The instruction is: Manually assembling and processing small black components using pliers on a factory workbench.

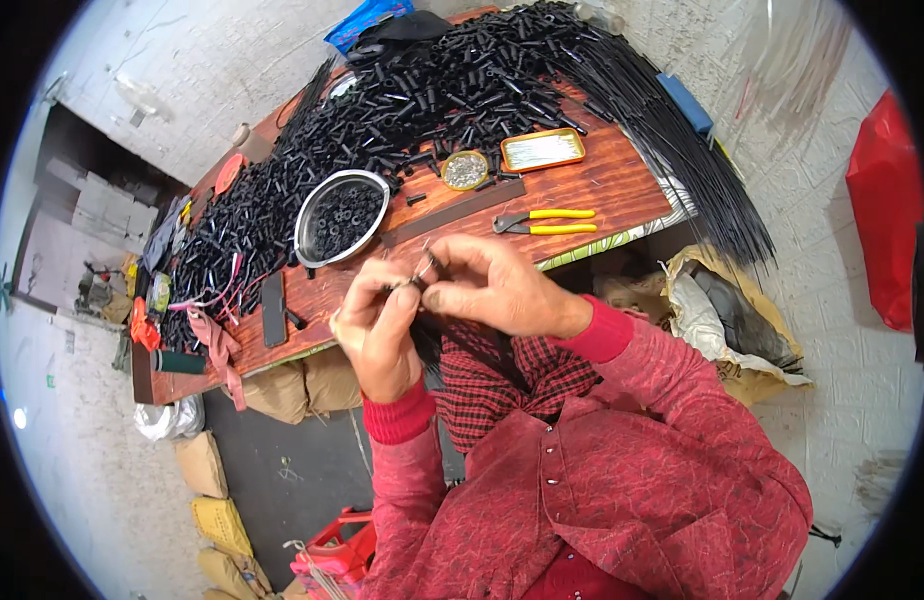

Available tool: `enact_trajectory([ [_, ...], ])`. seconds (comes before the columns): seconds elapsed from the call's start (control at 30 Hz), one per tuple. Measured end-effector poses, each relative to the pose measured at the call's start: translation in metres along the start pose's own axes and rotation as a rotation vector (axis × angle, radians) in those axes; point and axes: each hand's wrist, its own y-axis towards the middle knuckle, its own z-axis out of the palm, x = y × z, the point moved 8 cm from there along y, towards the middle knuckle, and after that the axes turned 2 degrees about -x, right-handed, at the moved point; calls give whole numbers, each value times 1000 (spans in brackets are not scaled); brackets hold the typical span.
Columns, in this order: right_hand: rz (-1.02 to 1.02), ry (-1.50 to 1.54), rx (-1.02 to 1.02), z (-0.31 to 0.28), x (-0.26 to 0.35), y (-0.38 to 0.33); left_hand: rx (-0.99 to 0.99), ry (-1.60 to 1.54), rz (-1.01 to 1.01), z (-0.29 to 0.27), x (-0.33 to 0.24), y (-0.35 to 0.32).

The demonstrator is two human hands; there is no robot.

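Both hands meet in front of my chest, near the table's front edge. My left hand [379, 325] is closed, thumb and fingers pinched around a small dark piece [414, 283] whose kind I cannot make out. Fingertips of my right hand [497, 290] pinch at the same spot, where a thin light bit shows between them. Just beyond lies a metal bowl [300, 240] of small black rings. Yellow-handled pliers [547, 222] rest to the right. A round yellow dish [464, 170] holds small metal pieces, and an orange-rimmed tray [543, 149] holds thin pale pins.
A large heap of black tubes [422, 90] covers the back and left of the wooden table [622, 170]. Long black rods [712, 190] hang over its right edge. A phone [273, 310] lies at the left front. An open sack [732, 320] stands at right, a red stool [342, 550] below.
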Motion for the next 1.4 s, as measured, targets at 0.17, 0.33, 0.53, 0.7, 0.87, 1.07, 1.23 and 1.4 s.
enact_trajectory([
  [0.17,-91,-203,40,20,7,-17,69,-93,69,-2,-11,-16],
  [0.33,-83,-154,36,14,3,-15,97,-121,23,-5,1,-6],
  [0.53,-53,-83,-26,-9,0,-3,389,-104,13,0,21,22],
  [0.7,92,121,-42,-36,-6,-2,368,30,-328,-29,97,72],
  [0.87,80,120,-95,-61,-13,0,371,669,-242,-25,190,156],
  [1.07,33,-29,-102,-76,-5,-5,311,1420,93,-44,261,215],
  [1.23,142,67,-128,-86,-5,-5,257,1320,316,-36,247,202],
  [1.4,103,56,-180,-103,-2,-11,111,1363,393,-55,164,186],
])
